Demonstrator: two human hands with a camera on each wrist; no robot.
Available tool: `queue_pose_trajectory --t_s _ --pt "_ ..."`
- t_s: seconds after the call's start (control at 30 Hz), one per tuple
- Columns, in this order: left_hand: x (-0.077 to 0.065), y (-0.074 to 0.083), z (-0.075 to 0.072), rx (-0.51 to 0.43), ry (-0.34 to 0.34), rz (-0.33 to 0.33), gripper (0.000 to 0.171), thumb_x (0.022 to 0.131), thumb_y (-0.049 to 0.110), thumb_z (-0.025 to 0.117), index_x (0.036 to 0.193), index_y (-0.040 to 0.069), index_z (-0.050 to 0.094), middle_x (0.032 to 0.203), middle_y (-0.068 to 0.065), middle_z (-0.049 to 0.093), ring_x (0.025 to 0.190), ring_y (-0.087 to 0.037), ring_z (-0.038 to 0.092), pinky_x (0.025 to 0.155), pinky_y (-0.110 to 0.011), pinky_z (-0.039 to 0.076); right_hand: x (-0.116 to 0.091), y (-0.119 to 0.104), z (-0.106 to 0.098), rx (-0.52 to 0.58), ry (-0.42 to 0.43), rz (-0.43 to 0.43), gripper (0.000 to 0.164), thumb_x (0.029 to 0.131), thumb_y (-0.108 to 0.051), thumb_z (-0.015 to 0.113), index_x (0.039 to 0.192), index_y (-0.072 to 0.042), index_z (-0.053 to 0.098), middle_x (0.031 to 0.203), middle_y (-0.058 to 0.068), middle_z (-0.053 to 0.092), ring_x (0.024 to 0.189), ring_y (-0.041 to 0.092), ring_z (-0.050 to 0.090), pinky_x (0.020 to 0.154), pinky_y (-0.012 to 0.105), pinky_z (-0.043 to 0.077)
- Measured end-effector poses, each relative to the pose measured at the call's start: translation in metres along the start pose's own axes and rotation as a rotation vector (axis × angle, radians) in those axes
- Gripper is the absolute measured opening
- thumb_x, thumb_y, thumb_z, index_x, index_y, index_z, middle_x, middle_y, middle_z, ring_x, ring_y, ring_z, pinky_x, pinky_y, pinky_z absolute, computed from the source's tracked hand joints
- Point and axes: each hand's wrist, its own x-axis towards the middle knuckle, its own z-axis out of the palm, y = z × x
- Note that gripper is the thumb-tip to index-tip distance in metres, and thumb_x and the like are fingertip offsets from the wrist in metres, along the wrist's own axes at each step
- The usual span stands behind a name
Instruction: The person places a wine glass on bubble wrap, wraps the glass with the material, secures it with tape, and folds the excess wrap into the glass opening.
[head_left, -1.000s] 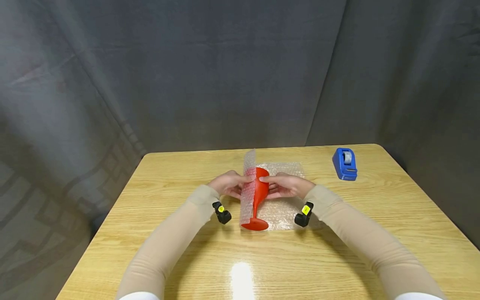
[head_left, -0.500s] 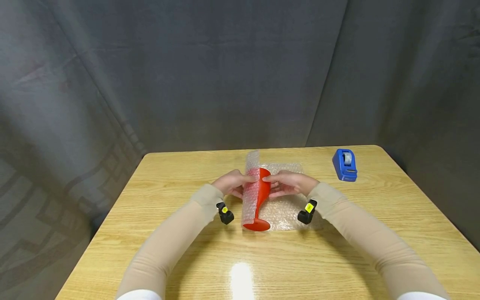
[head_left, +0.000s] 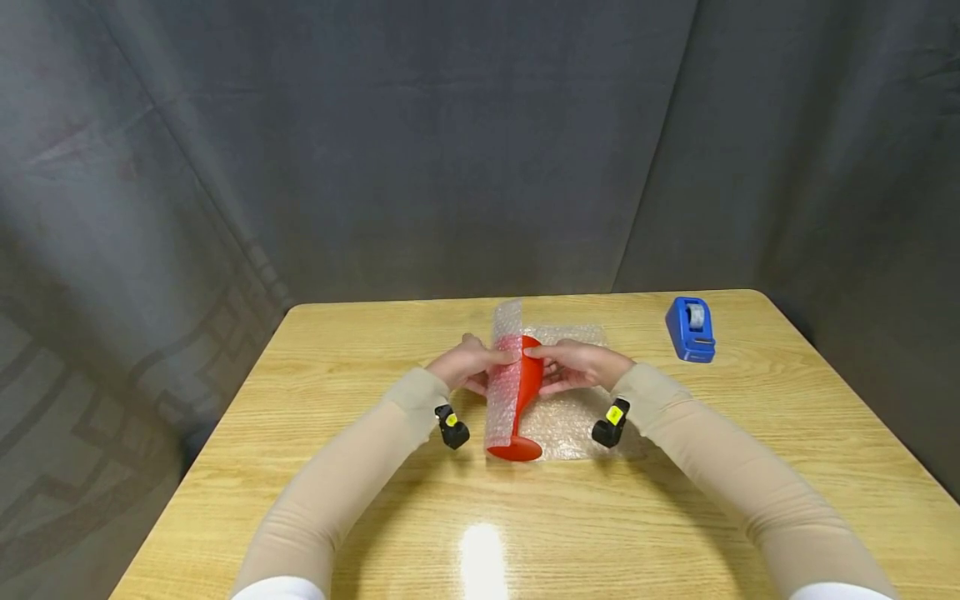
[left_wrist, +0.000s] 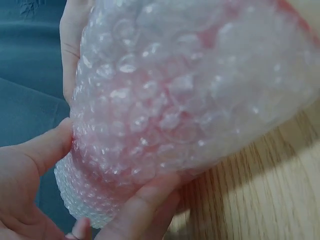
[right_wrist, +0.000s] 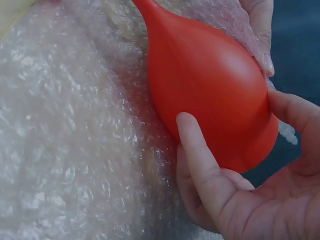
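Note:
A red goblet (head_left: 530,383) lies on its side on a sheet of bubble wrap (head_left: 576,425), its bowl away from me and its round foot near. The wrap's left part is folded up over the goblet's left side. Through that folded layer my left hand (head_left: 471,365) grips the bowl, thumb on top and fingers beneath; the left wrist view shows the fingers pressing into the bubbles (left_wrist: 145,115). From the right, my right hand (head_left: 577,367) holds the bare side of the bowl (right_wrist: 210,95) between thumb and fingers.
A blue tape dispenser (head_left: 690,330) with a roll of clear tape stands at the back right of the wooden table (head_left: 360,517). Dark grey curtains (head_left: 450,150) hang behind the table and at both sides.
Both hands have shifted slightly to the right with the goblet and the folded wrap. The wrap's fold now covers a little more of the bowl.

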Motion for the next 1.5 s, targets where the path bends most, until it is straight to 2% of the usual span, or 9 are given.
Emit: queue_pose_trajectory --t_s 0.1,0.23,0.37,0.57,0.77,0.93,1.07,1.2,1.5 --pt "0.001 0.0 0.003 -0.012 0.024 0.002 0.05 0.092 0.027 0.066 0.12 0.001 0.034 0.103 -0.013 0.05 0.083 -0.025 0.06 0.07 -0.039 0.06 0.001 0.001 0.0 0.004 0.004 0.001 0.03 0.1 -0.027 0.052 0.106 0.002 0.055 0.091 0.011 0.059 0.079 0.02 0.064 0.078 0.034 0.059" --pt "0.002 0.001 0.007 0.043 0.045 0.025 0.031 0.095 0.026 0.063 0.106 0.005 0.043 0.1 -0.012 0.054 0.081 -0.025 0.059 0.069 -0.039 0.059 0.001 0.003 0.0 0.003 0.009 0.0 0.032 0.099 -0.027 0.052 0.108 0.004 0.054 0.091 0.011 0.059 0.08 0.02 0.063 0.077 0.033 0.059" --pt "0.0 0.002 0.01 0.083 0.078 0.049 0.024 0.099 0.027 0.056 0.1 0.007 0.043 0.095 -0.011 0.052 0.077 -0.023 0.058 0.069 -0.04 0.059 0.001 0.003 -0.001 0.009 0.018 0.004 0.033 0.099 -0.027 0.052 0.11 0.004 0.053 0.093 0.012 0.058 0.081 0.021 0.063 0.078 0.033 0.059" --pt "-0.001 0.002 0.007 0.073 0.06 0.081 0.02 0.101 0.023 0.052 0.096 0.007 0.043 0.089 -0.009 0.049 0.073 -0.021 0.054 0.066 -0.035 0.059 0.001 0.003 -0.003 0.031 0.002 0.01 0.032 0.099 -0.027 0.052 0.109 0.003 0.052 0.094 0.012 0.057 0.078 0.02 0.063 0.077 0.032 0.059" --pt "-0.001 0.001 0.005 0.016 0.044 0.064 0.025 0.095 0.021 0.063 0.093 0.007 0.043 0.083 -0.008 0.05 0.065 -0.019 0.054 0.059 -0.031 0.057 0.002 0.003 -0.003 0.043 0.001 0.02 0.031 0.099 -0.027 0.053 0.108 0.003 0.053 0.094 0.013 0.057 0.077 0.02 0.063 0.074 0.03 0.059" --pt "0.002 -0.003 0.002 0.033 0.018 0.013 0.037 0.092 0.032 0.066 0.101 -0.003 0.058 0.09 -0.01 0.061 0.074 -0.02 0.061 0.071 -0.036 0.06 0.002 0.004 -0.004 0.056 0.019 0.029 0.031 0.098 -0.027 0.054 0.107 0.003 0.052 0.096 0.014 0.055 0.076 0.021 0.063 0.074 0.03 0.059" --pt "0.005 -0.007 -0.001 -0.018 -0.05 -0.024 0.048 0.092 0.034 0.065 0.115 -0.006 0.055 0.105 -0.016 0.063 0.087 -0.026 0.066 0.08 -0.042 0.058 0.001 0.005 -0.005 0.065 0.024 0.026 0.032 0.098 -0.028 0.054 0.107 0.003 0.051 0.097 0.014 0.055 0.079 0.022 0.062 0.076 0.032 0.059" --pt "0.006 -0.006 -0.003 -0.047 -0.091 -0.038 0.045 0.094 0.031 0.063 0.117 -0.007 0.057 0.108 -0.018 0.064 0.089 -0.027 0.065 0.085 -0.044 0.057 0.003 0.008 -0.004 0.094 -0.001 0.012 0.032 0.099 -0.027 0.053 0.109 0.004 0.05 0.099 0.015 0.053 0.083 0.023 0.06 0.08 0.033 0.059" --pt "0.0 -0.002 -0.008 0.033 -0.06 -0.04 0.04 0.093 0.03 0.064 0.11 -0.006 0.06 0.101 -0.013 0.065 0.085 -0.022 0.062 0.083 -0.041 0.058 0.008 0.013 0.0 0.184 -0.056 -0.011 0.028 0.101 -0.023 0.051 0.113 0.002 0.046 0.108 0.016 0.048 0.092 0.025 0.058 0.089 0.037 0.056"
